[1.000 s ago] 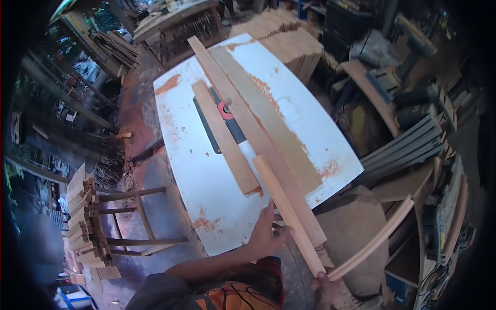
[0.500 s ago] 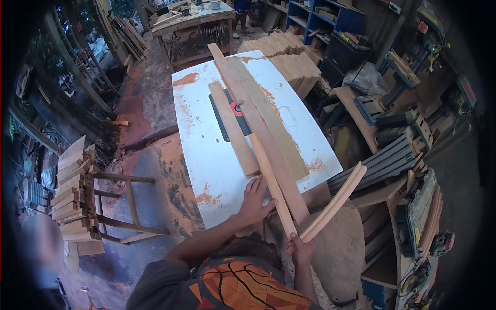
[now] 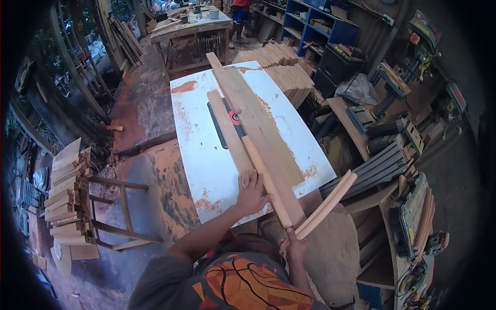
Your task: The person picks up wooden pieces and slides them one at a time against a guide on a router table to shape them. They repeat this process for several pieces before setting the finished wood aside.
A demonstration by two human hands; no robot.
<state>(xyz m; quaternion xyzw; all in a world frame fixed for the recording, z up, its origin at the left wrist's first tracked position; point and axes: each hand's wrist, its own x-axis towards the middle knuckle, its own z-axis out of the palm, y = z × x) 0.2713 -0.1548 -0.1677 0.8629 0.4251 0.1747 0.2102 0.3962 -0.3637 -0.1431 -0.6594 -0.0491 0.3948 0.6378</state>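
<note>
A narrow wooden strip (image 3: 266,178) lies lengthwise on the white tabletop (image 3: 194,150), between a short board (image 3: 227,132) and a long board (image 3: 258,134). Its far end is close to the round red-rimmed opening (image 3: 235,118) with a bit in it. My left hand (image 3: 252,194) lies with fingers stretched over the short board's near end, thumb against the strip. At the table's near edge my right hand (image 3: 294,244) grips the strip's near end. A second, grooved strip (image 3: 328,204) slants up to the right from beside that hand.
Sawdust (image 3: 310,172) lies in patches on the tabletop. Stacked wood pieces (image 3: 287,72) stand beyond it. Cut pieces rest on a wooden rack (image 3: 124,206) at left. A machine (image 3: 382,98) and a shelf of tools (image 3: 413,222) line the right. Another person (image 3: 240,15) stands at the back.
The strip has slid forward between the boards, its far end closer to the red-rimmed opening. Both hands have moved forward with it; my left fingers now overlap the short board's end.
</note>
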